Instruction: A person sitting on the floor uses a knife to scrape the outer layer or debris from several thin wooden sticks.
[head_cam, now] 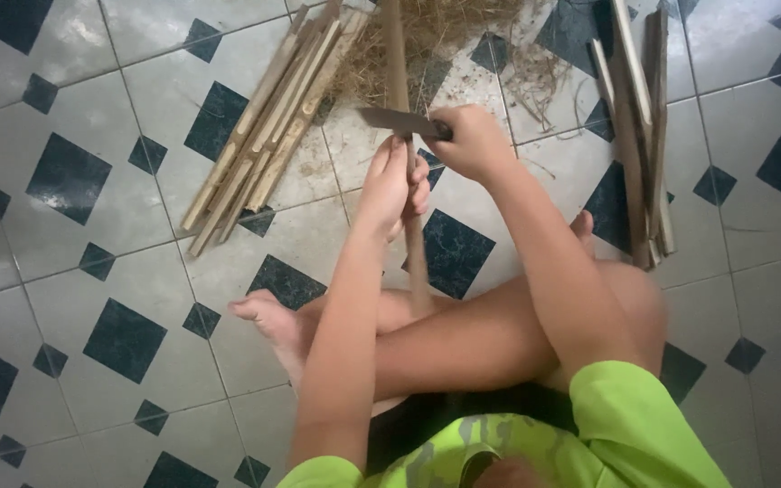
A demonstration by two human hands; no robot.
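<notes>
I sit cross-legged on a tiled floor. My left hand (393, 185) grips a long bamboo strip (397, 63) that runs from my lap away toward the top of the view. My right hand (472, 140) holds the handle of a dark knife (395, 120), whose blade lies across the strip just above my left hand's fingers. Both hands are close together, almost touching.
A bundle of split bamboo strips (268, 122) lies on the floor to the left. More strips (639, 126) lie to the right. A heap of dry fibrous shavings (445, 36) spreads at the top. My bare foot (268, 321) and crossed legs are below my hands.
</notes>
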